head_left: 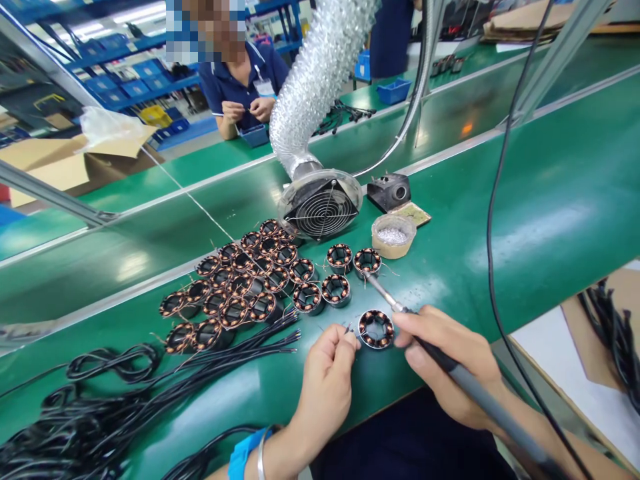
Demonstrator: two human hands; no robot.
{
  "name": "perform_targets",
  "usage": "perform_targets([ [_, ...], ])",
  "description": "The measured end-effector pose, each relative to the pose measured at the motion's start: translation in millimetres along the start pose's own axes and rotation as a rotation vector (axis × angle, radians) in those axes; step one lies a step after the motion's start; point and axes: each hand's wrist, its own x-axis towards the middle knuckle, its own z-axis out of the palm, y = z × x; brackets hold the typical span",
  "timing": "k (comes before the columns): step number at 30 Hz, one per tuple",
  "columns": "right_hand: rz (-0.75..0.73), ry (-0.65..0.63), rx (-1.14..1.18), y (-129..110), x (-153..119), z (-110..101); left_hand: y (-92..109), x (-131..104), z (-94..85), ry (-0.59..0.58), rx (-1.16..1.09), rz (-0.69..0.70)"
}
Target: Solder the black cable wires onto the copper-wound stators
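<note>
While the grip of the left hand (327, 380) pinches a thin dark piece (349, 329), perhaps a wire, at eight o'clock of the nearest stator (376, 316), the right hand (445, 353) wraps its grip round a soldering iron (480, 393) at four, presumably by the handle for safety; its tip meets or overhangs a farther stator (367, 252) at twelve. Black cables (85, 427) sprawl toward nine; clustered stators (243, 285) at ten look grouped for reach. An extraction fan (323, 210) at eleven probably catches fumes. Beyond the glossy green tabletop (450, 213) are a co-worker (217, 83) and blue shelving (125, 51).
</note>
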Motion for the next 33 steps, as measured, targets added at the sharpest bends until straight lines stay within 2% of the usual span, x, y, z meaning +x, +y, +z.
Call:
perform_targets([
  [3,0.125,-0.055,0.035,-9,2,-18,-1,1,0.1,0.002,0.017,0.011],
  [5,0.19,-0.041,0.059,-10,2,-25,-1,1,0.0,0.004,0.031,0.011],
  [8,0.262,0.015,0.106,-7,0,-25,0,1,-0.1,0.001,0.048,0.009],
  [12,0.305,0.014,0.142,-3,-2,-21,1,-1,-0.2,-0.001,0.068,0.007],
  [24,0.28,-0.03,0.136,-5,3,-18,2,0,-0.4,-0.005,0.087,0.024],
  [29,0.207,-0.071,0.076,-14,8,-18,5,-1,0.6,0.007,0.093,0.032],
  [33,0.103,-0.037,0.048,-19,8,-13,6,-1,0.9,0.004,0.099,0.036],
])
